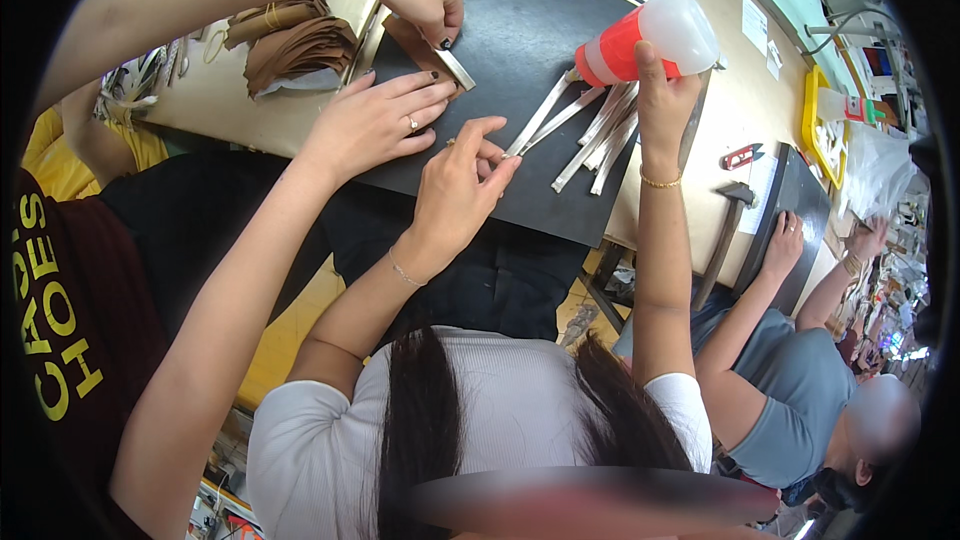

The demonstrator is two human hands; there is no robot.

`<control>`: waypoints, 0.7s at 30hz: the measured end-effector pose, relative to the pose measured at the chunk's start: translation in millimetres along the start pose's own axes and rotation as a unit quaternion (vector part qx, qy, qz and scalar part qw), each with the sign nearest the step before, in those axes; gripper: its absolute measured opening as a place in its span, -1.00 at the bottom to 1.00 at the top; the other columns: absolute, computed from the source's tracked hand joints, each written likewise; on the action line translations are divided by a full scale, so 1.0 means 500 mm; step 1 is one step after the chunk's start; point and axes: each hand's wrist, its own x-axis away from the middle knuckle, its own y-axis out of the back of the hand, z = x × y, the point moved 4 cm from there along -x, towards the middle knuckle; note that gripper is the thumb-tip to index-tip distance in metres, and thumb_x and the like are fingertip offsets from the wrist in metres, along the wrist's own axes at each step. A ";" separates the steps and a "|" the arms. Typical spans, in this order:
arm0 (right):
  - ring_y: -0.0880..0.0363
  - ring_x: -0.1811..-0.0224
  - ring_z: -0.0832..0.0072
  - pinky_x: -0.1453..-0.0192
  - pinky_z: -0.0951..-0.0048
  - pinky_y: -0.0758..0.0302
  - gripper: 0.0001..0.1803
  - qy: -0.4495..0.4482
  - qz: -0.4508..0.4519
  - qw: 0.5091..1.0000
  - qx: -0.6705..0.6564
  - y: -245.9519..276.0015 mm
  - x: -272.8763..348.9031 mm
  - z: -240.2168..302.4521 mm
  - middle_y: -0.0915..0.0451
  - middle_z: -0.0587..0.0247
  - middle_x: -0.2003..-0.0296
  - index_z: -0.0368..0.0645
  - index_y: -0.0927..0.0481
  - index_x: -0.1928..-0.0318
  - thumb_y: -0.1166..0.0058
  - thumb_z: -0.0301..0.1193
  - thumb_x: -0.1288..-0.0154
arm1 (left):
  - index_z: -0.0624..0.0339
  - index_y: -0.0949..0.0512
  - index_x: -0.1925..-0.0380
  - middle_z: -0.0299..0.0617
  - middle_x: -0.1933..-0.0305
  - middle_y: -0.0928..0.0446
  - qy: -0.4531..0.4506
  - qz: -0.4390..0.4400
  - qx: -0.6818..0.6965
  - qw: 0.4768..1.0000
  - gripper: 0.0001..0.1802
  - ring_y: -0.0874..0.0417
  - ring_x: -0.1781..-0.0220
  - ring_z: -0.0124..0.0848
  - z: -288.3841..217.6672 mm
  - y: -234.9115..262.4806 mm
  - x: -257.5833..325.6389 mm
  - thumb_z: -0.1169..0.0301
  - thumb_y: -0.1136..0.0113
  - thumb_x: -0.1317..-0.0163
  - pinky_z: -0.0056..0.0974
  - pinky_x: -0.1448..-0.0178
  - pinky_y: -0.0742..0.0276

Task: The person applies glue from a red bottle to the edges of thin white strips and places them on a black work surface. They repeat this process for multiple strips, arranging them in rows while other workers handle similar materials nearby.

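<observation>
My right hand (668, 100) holds a translucent white bottle with a wide red lower part (630, 38), tilted with its red end pointing down to the left. That end is at the top of a pale, narrow strip (547, 112), but I cannot tell whether they touch. Between thumb and fingers, my left hand (458, 185) pinches the near end of this strip. Several more pale strips (605, 135) lie in a loose heap on the black work board (500, 25), just right of my left hand and below the bottle.
At left, a co-worker's two hands (395, 110) work on a brown piece (410, 45) with a pale strip (455, 70). Brown stacked pieces (300, 45) lie beyond. To the right are a hammer (725, 230), red snips (742, 156), a yellow tray (812, 120) and another person's hand (785, 240).
</observation>
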 end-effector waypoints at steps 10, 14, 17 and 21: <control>-0.57 0.18 0.52 0.06 0.47 -0.49 -0.50 0.026 0.012 0.999 0.019 -0.006 0.001 0.012 -0.65 0.20 0.24 -0.35 -0.60 0.11 -0.37 -0.16 -0.14 | 0.27 -0.41 -0.04 -0.23 0.46 -0.60 -0.017 -0.010 -0.002 1.000 -0.51 -0.52 0.56 -0.61 0.005 -0.001 0.001 0.55 -0.35 -0.10 -0.48 0.45 -0.43; -0.58 0.21 0.51 0.08 0.46 -0.50 -0.51 0.033 0.022 0.999 0.027 -0.010 0.002 0.018 -0.66 0.21 0.26 -0.35 -0.61 0.12 -0.37 -0.17 -0.14 | 0.27 -0.41 -0.05 -0.24 0.45 -0.60 -0.016 -0.011 0.000 1.000 -0.51 -0.51 0.55 -0.61 0.008 0.000 0.002 0.56 -0.34 -0.11 -0.49 0.46 -0.43; -0.59 0.22 0.51 0.09 0.46 -0.51 -0.52 0.035 0.023 0.999 0.028 -0.011 0.001 0.019 -0.67 0.21 0.27 -0.35 -0.61 0.13 -0.38 -0.18 -0.14 | 0.27 -0.40 -0.05 -0.24 0.45 -0.60 -0.013 -0.011 0.005 1.000 -0.51 -0.50 0.55 -0.62 0.007 -0.001 0.002 0.56 -0.34 -0.11 -0.49 0.46 -0.42; -0.59 0.23 0.52 0.09 0.46 -0.51 -0.52 0.032 0.030 0.999 0.032 -0.016 0.005 0.017 -0.67 0.21 0.28 -0.34 -0.62 0.14 -0.38 -0.17 -0.13 | 0.22 -0.39 -0.07 -0.22 0.46 -0.60 0.004 -0.004 0.002 1.000 -0.50 -0.58 0.50 -0.46 0.006 0.000 0.002 0.52 -0.32 -0.12 -0.36 0.40 -0.49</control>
